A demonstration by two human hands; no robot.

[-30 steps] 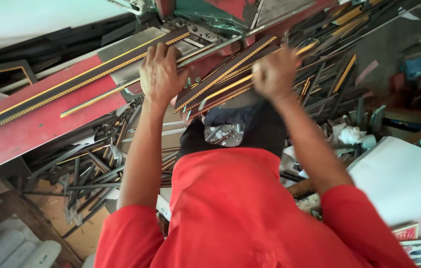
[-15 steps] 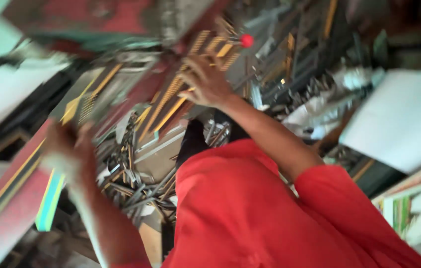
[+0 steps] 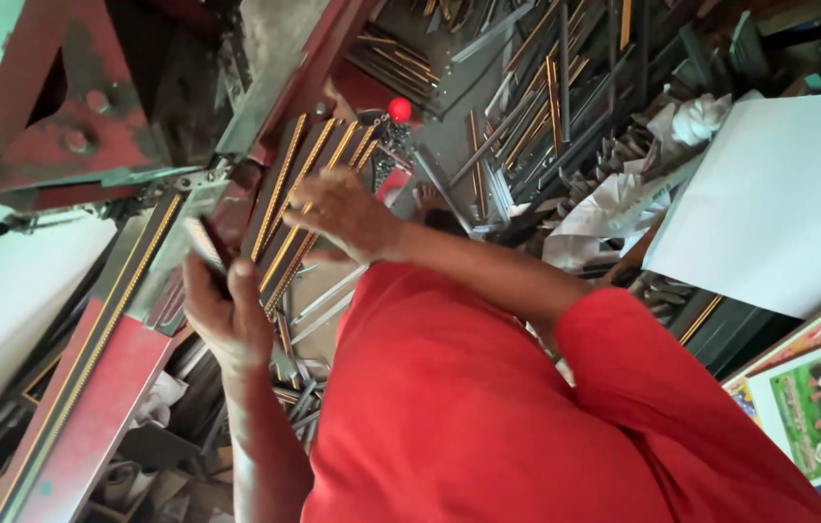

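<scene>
Since half a second ago the left hand (image 3: 227, 315) has swung in from far out at the side to the machine bed, and the view has steadied. That hand is now curled around a short dark moulding piece (image 3: 205, 244), fingers closed on its lower end, with the piece sticking up past the fingertips toward the grey metal fence (image 3: 173, 257). The right hand (image 3: 343, 211) lies palm down, fingers spread and fairly flat, pressing on a bundle of dark frame mouldings with gold beaded edges (image 3: 299, 194); it grips nothing, only rests on top. The bundle runs slantwise under that hand, from near the left hand up toward a red knob (image 3: 399, 108). Just left of the left hand a long red bed with a gold-edged strip (image 3: 91, 387) stretches away. Above stands the red machine housing (image 3: 52, 107). Farther right lie heaped moulding offcuts (image 3: 546, 107), crumpled paper (image 3: 623, 199) and a white board (image 3: 778, 194).
</scene>
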